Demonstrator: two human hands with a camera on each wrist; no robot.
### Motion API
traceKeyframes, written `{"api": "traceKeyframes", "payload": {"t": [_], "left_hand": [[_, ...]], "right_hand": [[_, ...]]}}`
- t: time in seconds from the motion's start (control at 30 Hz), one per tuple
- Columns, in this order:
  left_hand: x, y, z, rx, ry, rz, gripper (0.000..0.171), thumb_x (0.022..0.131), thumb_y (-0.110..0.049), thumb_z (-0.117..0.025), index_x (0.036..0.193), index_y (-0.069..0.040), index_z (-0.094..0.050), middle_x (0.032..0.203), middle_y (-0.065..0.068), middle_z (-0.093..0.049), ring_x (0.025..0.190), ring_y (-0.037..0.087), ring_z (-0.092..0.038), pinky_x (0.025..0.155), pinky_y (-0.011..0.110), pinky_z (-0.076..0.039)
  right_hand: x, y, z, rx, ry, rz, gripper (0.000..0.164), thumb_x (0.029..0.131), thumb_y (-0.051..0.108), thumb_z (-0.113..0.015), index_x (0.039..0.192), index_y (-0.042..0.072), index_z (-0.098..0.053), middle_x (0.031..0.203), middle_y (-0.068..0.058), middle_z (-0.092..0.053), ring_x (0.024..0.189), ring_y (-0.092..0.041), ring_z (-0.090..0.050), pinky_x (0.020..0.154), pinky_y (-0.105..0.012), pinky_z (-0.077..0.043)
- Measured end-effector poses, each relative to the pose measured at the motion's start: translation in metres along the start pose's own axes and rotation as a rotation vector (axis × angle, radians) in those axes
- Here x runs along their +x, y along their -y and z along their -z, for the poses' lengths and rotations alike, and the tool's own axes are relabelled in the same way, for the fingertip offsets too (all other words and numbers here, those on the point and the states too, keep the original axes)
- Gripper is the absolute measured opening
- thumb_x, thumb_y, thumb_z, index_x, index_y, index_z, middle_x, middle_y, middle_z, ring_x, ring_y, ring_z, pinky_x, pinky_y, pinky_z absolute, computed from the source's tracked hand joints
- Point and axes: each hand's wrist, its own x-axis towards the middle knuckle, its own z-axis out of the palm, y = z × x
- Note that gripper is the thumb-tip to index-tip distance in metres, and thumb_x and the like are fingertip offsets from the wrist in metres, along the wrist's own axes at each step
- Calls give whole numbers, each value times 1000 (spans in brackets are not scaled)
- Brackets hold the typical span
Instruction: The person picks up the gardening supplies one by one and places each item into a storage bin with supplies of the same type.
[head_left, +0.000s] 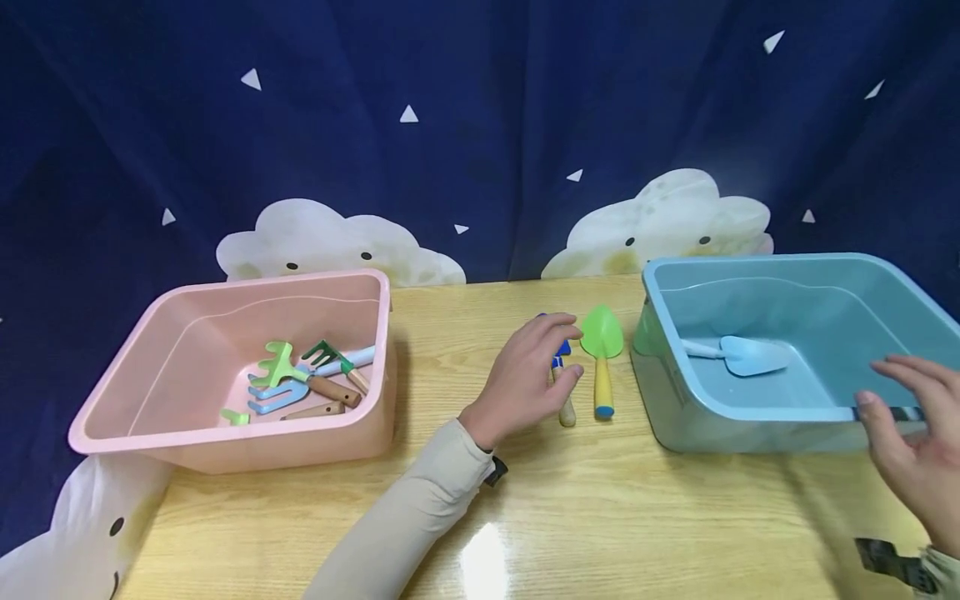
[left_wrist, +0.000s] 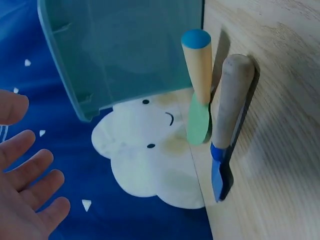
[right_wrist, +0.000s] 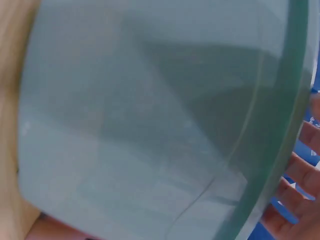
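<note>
My left hand [head_left: 528,379] hovers over a small blue-headed garden tool [head_left: 567,411] with a wooden handle, partly covering it in the head view. Its fingers are spread and loosely bent, holding nothing; the left wrist view shows a gap between them and the blue tool [left_wrist: 234,100]. Just right of that tool lies a green trowel [head_left: 602,337] with a yellow, blue-tipped handle. At the front rim of the blue bin [head_left: 750,414], my right hand [head_left: 926,437] has thumb and fingers apart, gripping nothing. Inside this bin rests a light blue trowel [head_left: 753,357].
On the left stands a pink bin [head_left: 247,442] holding several small rakes and forks, among them a light green rake [head_left: 279,362] and a blue fork [head_left: 279,396]. A dark blue curtain [head_left: 480,108] with clouds hangs behind the wooden table [head_left: 585,517].
</note>
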Motion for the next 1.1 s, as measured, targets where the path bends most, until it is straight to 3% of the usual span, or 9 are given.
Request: {"api": "traceKeyframes", "payload": {"t": [0.17,0.37,0.47,0.57,0.67,0.83,1.1], "left_hand": [[8,-14,-10,14,51,-74,39,90,-24,-62,126,-10,-62,139,5,-59,132,19,-54,114,32,-38],[3,-41,-28,-12,157,-204,42,93,-29,-59,132,-14,-60,143,3,-57,137,17,-50,118,29,-34],[1,-50,-37,-30,167,-229,43,93,-29,-60,132,-14,-59,143,3,-56,138,16,-49,119,27,-30],[2,-55,-43,-37,171,-232,44,93,-31,-61,133,-14,-59,143,2,-56,139,16,-49,120,25,-29],[0,-57,-47,-22,205,-210,47,94,-34,-59,136,-14,-56,144,1,-55,140,14,-47,119,24,-29],[-6,-59,-49,-39,252,-155,50,94,-35,-58,139,-14,-52,145,1,-54,140,13,-47,118,24,-31],[-15,-63,-50,-87,304,-148,51,95,-34,-57,140,-13,-51,147,1,-53,141,13,-46,118,23,-31]], "right_hand": [[-3,-2,1,-28,23,10,80,99,59,-41,123,-16,-57,127,-40,-52,132,-53,-43,121,-51,-24],[-9,-12,2,-59,62,37,89,94,68,-42,119,-16,-60,123,-41,-56,130,-54,-45,122,-52,-23],[-12,-17,3,-88,116,48,88,92,70,-43,115,-12,-64,117,-38,-59,119,-54,-51,115,-57,-28],[-12,-23,0,-130,146,56,83,90,71,-46,106,-8,-67,105,-34,-65,100,-54,-56,100,-61,-34],[-12,-27,-8,-111,94,78,85,88,74,-46,95,-8,-66,90,-33,-65,84,-52,-55,87,-62,-33],[-11,-28,-23,-7,-75,148,93,87,80,-40,84,-11,-63,74,-32,-59,72,-51,-47,75,-62,-25],[-13,-26,-27,25,-181,156,94,86,80,-40,78,-12,-59,69,-32,-54,68,-51,-41,75,-65,-21]]}}
